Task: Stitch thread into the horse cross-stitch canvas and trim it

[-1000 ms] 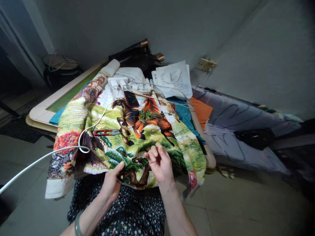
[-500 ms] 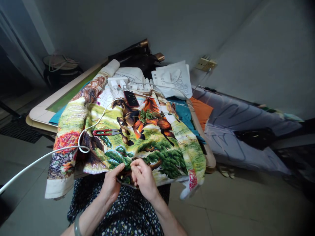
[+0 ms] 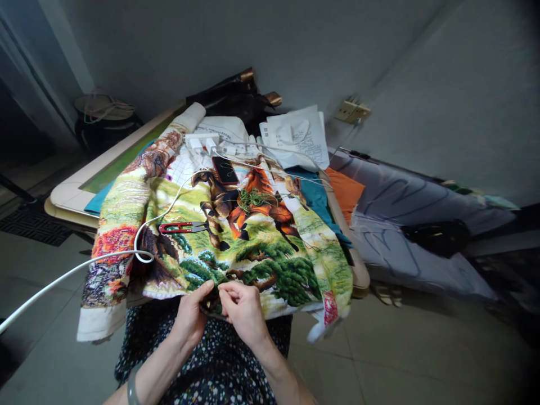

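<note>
A large cross-stitch cloth [image 3: 270,247] with horses and green trees lies across the table, its near edge hanging toward my lap. My left hand [image 3: 194,315] grips that near edge, thumb on top and the other fingers hidden underneath. Close beside it, my right hand [image 3: 242,309] is closed in a pinch just above the stitched fabric; whatever is between the fingertips is too small to make out. Red-handled thread snips [image 3: 181,226] rest on the cloth ahead of my left hand. A tangle of green thread [image 3: 252,198] lies on the orange horse.
A phone [image 3: 225,170] and a white power strip [image 3: 202,139] with chargers sit farther back. One white cable [image 3: 63,283] loops over the cloth's rolled left side [image 3: 113,247]. White paper bags [image 3: 295,138] lie at the back right of the table [image 3: 67,191].
My right hand has moved slightly left and toward my left hand, its fingers curling tighter into a pinch. My left hand and the cloth stay nearly still.
</note>
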Demonstrator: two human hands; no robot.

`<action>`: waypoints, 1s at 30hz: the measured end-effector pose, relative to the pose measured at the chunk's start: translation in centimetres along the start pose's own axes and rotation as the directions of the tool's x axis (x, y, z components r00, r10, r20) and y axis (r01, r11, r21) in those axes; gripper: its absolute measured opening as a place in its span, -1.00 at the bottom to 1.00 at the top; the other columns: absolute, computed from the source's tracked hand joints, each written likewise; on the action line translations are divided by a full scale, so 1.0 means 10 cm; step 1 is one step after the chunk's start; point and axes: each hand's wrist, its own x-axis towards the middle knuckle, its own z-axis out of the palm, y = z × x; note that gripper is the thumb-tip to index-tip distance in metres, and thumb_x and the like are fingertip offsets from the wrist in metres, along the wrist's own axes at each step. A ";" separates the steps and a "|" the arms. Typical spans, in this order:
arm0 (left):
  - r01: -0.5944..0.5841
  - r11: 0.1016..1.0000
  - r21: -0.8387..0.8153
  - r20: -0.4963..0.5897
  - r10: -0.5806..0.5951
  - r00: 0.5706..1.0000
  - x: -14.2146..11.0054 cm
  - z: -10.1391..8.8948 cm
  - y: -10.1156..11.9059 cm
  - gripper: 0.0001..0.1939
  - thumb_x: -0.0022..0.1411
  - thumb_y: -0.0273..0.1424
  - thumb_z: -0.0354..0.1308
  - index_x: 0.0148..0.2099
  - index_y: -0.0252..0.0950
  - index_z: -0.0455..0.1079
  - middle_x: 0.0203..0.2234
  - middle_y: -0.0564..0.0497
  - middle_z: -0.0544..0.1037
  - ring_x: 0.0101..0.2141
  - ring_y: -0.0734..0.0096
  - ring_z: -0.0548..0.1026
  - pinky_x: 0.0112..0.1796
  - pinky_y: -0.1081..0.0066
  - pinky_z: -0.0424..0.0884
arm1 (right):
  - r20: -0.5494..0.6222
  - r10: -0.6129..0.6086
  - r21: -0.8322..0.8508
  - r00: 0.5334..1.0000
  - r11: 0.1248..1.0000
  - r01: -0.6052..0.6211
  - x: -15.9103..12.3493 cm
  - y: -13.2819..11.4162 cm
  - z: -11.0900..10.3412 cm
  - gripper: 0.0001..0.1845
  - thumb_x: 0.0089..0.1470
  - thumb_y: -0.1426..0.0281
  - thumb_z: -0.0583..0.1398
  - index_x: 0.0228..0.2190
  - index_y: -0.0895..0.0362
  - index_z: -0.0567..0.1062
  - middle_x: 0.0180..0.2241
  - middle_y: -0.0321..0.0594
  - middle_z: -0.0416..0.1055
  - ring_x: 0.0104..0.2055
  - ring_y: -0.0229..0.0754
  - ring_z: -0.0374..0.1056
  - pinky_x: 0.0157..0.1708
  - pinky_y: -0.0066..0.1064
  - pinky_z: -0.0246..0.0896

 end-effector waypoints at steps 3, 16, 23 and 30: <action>-0.001 1.000 -0.001 0.001 0.001 1.000 0.01 0.00 0.00 -0.64 -0.40 -0.30 0.58 -0.52 -0.39 0.60 -0.61 0.00 0.59 -0.53 0.42 0.44 -0.45 0.42 0.35 | 0.013 -0.009 -0.018 1.000 1.000 0.009 0.02 -0.03 -0.01 -0.75 0.11 0.38 0.11 -0.47 0.18 0.56 -0.71 -0.34 0.29 -0.70 -0.35 0.15 -0.69 -0.55 0.03; 0.023 1.000 -0.005 0.014 -0.023 1.000 -0.01 0.03 0.03 -0.64 -0.36 -0.29 0.57 -0.52 -0.39 0.57 -0.61 0.02 0.58 -0.54 0.43 0.44 -0.45 0.41 0.35 | 0.000 0.124 0.066 0.992 0.990 -0.124 0.00 0.02 0.11 -0.83 0.07 0.32 0.17 -0.47 0.14 0.47 -0.61 -0.31 0.40 -0.65 -0.32 0.26 -0.68 -0.57 0.13; -0.022 1.000 -0.001 -0.046 0.022 0.999 0.02 0.09 0.05 -0.75 -0.31 -0.40 0.52 -0.52 -0.38 0.57 -0.61 0.04 0.58 -0.53 0.42 0.46 -0.42 0.39 0.35 | -0.130 0.082 0.110 0.988 0.992 -0.067 -0.05 0.15 0.26 -0.84 0.07 0.36 0.19 -0.50 0.13 0.50 -0.60 -0.30 0.40 -0.59 -0.27 0.28 -0.60 -0.50 0.20; -0.005 1.000 -0.021 -0.049 0.004 0.999 0.03 0.11 0.08 -0.77 -0.33 -0.44 0.50 -0.54 -0.37 0.55 -0.61 0.07 0.57 -0.52 0.49 0.44 -0.42 0.46 0.37 | -0.266 -0.169 -0.125 0.949 0.982 0.140 -0.08 0.26 0.34 -0.80 0.13 0.45 0.17 -0.50 0.13 0.53 -0.50 -0.23 0.50 -0.45 -0.20 0.39 -0.41 -0.44 0.26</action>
